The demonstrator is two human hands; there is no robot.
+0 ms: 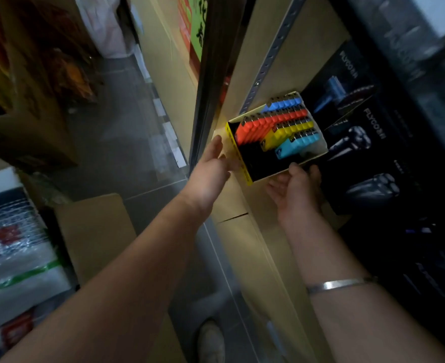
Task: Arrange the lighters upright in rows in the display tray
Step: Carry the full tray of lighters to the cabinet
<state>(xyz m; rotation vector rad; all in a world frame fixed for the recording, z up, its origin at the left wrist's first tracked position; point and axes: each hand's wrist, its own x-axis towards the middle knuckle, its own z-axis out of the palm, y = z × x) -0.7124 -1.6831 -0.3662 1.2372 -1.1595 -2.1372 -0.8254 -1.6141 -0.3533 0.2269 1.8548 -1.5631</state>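
Note:
The display tray [238, 150] is a small yellow-fronted cardboard box resting on a tan shelf. Inside it stand rows of lighters: blue [285, 104], red-orange [258, 127], yellow [281, 134] and light blue [298, 145]. The tray's near left part looks dark. My left hand [210, 166] is at the tray's left front side, fingers spread and touching its edge. My right hand [296, 189] is palm up under the tray's near right corner, thumb against the tray wall. Neither hand holds a lighter.
Black shaver boxes [367, 142] stand right of the tray on the shelf [258, 205]. A perforated metal upright [265, 61] runs behind. Below left lie a cardboard box [95, 231], wrapped packs [12, 258] and grey floor. A shoe [212, 341] shows at the bottom.

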